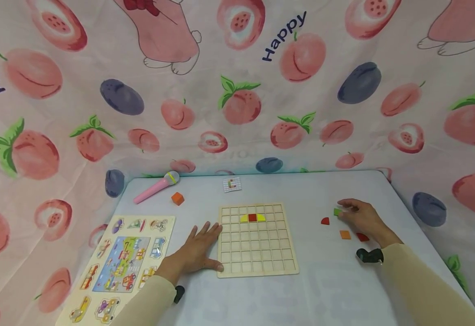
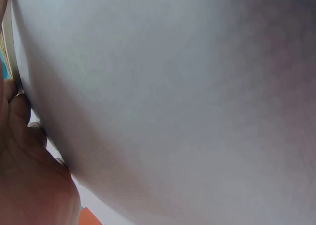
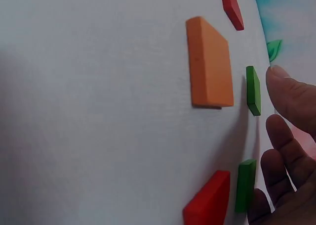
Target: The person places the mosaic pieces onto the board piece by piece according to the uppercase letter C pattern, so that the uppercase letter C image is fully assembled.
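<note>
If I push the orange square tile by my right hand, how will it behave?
The orange square tile will probably slide rather than roll, since it lies flat with straight edges. It seems stiff, its face showing no bend. It is likely light, being much smaller than your right hand.

Dark lettering on the peach-print backdrop cloth reads "Happy" twice: once slanting upward right of the upper centre, once running steeply near the left edge. The small lined card bears a coloured, letter-like mark too small to read surely.
</note>
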`<state>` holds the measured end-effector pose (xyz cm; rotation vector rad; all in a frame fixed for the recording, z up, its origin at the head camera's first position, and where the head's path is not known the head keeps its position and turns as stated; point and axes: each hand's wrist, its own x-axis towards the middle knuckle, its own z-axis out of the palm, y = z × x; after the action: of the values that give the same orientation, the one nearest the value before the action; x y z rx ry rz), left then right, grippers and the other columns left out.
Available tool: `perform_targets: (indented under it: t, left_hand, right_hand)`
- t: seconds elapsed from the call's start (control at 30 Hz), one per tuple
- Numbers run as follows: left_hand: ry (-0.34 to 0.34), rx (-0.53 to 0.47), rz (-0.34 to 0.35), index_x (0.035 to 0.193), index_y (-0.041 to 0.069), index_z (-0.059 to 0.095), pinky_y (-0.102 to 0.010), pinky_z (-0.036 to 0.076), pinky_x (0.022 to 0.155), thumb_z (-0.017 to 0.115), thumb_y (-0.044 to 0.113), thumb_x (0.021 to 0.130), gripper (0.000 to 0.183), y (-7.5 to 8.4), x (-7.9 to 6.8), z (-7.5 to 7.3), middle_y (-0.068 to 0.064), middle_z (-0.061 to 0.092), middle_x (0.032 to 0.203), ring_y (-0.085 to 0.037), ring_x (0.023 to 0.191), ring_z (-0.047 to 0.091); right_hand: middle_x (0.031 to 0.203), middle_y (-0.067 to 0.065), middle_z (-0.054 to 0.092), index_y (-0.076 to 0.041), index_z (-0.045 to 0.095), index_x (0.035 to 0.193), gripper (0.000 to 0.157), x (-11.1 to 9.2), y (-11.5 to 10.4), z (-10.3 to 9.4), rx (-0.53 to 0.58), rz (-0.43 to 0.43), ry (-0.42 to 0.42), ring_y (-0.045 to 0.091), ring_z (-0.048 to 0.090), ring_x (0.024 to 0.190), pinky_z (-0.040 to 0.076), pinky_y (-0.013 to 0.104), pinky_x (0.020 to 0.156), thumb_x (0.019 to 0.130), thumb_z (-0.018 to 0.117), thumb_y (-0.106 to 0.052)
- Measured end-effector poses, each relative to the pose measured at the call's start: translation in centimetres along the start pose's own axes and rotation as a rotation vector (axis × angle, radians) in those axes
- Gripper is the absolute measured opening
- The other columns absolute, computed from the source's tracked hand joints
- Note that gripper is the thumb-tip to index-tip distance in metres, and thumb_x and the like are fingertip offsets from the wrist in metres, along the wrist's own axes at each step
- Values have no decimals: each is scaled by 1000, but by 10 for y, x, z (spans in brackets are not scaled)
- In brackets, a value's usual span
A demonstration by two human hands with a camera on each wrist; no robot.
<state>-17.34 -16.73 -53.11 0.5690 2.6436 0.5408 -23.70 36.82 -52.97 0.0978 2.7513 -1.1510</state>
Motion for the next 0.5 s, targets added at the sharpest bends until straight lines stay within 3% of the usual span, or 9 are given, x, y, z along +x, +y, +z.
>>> perform_targets:
  t: [0.5]
  left_hand:
    - [-1,-2,-17,170,18,23,-55,-2,135,86,65,73,124,-1,1,2,-1,19,178,-27,166,3]
  right_hand:
    - [148,30,53,-3,65,139,42,10,1,5,-87,-25,-30,50,45,136,38,72,113,101,70,-20]
